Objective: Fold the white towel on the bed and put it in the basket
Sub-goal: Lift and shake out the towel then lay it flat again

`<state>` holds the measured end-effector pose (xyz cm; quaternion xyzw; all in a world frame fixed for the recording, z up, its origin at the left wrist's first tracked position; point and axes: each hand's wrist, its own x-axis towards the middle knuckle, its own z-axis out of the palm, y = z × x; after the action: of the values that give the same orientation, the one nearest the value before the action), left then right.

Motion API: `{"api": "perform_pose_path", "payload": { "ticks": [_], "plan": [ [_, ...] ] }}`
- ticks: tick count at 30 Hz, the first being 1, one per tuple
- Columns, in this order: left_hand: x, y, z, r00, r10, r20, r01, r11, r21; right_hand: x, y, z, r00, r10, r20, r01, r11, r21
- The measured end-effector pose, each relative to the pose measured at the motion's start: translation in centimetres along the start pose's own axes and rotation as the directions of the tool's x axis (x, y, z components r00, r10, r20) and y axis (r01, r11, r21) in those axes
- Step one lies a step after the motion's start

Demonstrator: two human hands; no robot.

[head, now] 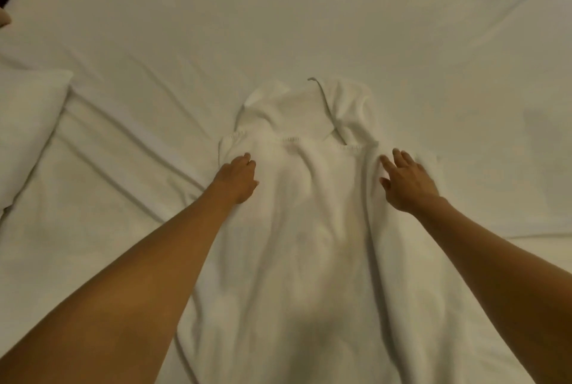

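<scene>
The white towel point(297, 229) lay rumpled on the bed point(309, 18), its long axis running straight away from the person, with a stitched hem crossing it just beyond both hands. The left hand point(238, 177) rested on the towel's left edge, fingers curled, though whether they pinched the cloth could not be told. The right hand point(405, 181) lay on the right edge with fingers spread and gripping nothing. Both sat level, equally near the far end. No basket was in view.
</scene>
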<state>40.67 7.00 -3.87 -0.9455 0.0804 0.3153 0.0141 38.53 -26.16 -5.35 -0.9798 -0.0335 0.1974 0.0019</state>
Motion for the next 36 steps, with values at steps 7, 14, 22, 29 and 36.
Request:
{"api": "perform_pose_path", "payload": {
  "ticks": [7, 14, 22, 29, 36],
  "plan": [
    [6.1, -1.5, -2.2, 0.996, 0.0, -0.094, 0.007, 0.997, 0.076, 5.6, -0.1, -0.6, 0.999, -0.03, -0.039, 0.032, 0.999, 0.04],
    [9.8, -2.8, -1.4, 0.997, 0.029, -0.072, -0.017, 0.987, 0.157, 7.3, 0.4, 1.1, 0.993, 0.027, 0.112, -0.039, 0.993, 0.113],
    [9.9, -3.1, -1.6, 0.962, 0.069, -0.265, -0.035, 0.991, 0.129, 7.6, 1.0, 0.8, 0.995, -0.043, -0.091, 0.043, 0.999, 0.005],
    [8.3, -5.9, -2.8, 0.901, 0.006, -0.435, -0.026, 0.999, -0.039, 7.3, 1.2, -0.5, 0.97, 0.004, -0.244, -0.01, 1.0, -0.024],
    [9.5, -9.6, -10.2, 0.787, -0.253, -0.562, 0.142, 0.962, -0.234, 11.4, -1.2, -6.6, 0.866, 0.025, -0.499, -0.082, 0.992, -0.093]
  ]
}}
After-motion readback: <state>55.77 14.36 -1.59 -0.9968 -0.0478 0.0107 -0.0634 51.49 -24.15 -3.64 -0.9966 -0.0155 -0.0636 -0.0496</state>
